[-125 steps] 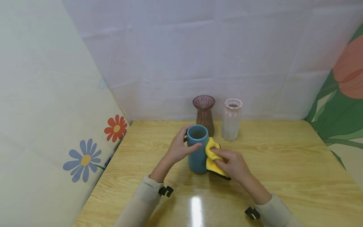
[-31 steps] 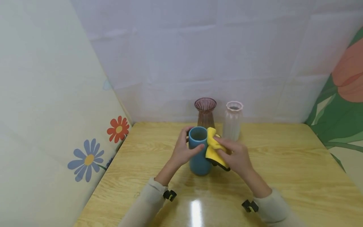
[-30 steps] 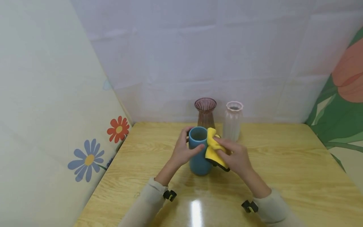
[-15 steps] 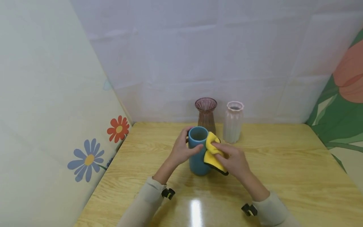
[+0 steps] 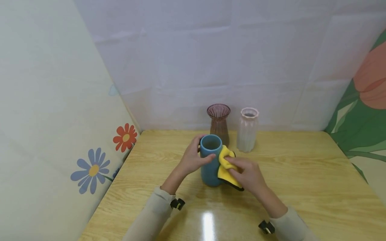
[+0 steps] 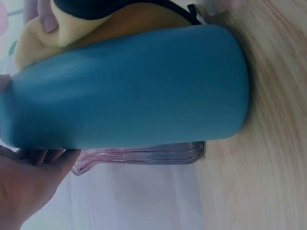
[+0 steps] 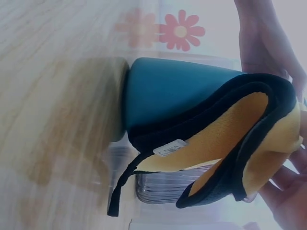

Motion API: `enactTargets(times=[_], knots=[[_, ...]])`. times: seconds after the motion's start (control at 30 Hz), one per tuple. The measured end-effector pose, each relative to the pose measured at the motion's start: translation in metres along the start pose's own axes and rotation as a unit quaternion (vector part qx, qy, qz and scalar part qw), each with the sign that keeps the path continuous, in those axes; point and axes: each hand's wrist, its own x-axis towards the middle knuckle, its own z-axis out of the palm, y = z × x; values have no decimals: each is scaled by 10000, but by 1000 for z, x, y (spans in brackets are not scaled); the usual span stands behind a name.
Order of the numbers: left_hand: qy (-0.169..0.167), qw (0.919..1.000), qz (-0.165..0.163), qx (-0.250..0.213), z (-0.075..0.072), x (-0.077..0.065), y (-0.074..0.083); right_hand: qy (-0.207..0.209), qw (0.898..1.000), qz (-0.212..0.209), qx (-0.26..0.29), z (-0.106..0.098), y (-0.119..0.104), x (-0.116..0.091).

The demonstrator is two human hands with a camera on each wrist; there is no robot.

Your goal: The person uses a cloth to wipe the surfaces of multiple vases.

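Observation:
A tall blue vase (image 5: 210,170) stands upright on the wooden table. My left hand (image 5: 192,159) grips its upper part from the left, thumb across the front, the other fingers behind. On the vase's right side my right hand (image 5: 247,172) pinches a yellow cloth (image 5: 224,164) with a dark border and presses it to the wall. The right wrist view shows the cloth (image 7: 206,139) folded, with a small white label and a dark loop hanging down. In the left wrist view the vase (image 6: 129,91) fills the middle and its base meets the table.
Close behind the blue vase stands a purple ribbed glass vase (image 5: 219,125), partly hidden by it. To its right is a pale pink fluted vase (image 5: 247,132). A pale sheet (image 5: 187,60) hangs behind the table (image 5: 301,167), and flower-printed sheets flank it.
The right hand with the cloth went up to near the rim about a second ago and has since slid down the vase's right side. The left hand keeps its grip; the vase stays in place.

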Motion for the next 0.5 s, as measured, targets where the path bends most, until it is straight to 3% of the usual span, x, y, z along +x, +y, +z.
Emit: enactTargets(times=[0.5], knots=[[-395, 9991, -90, -87, -6, 4, 1, -292, 9993, 247, 17, 5, 5, -15]])
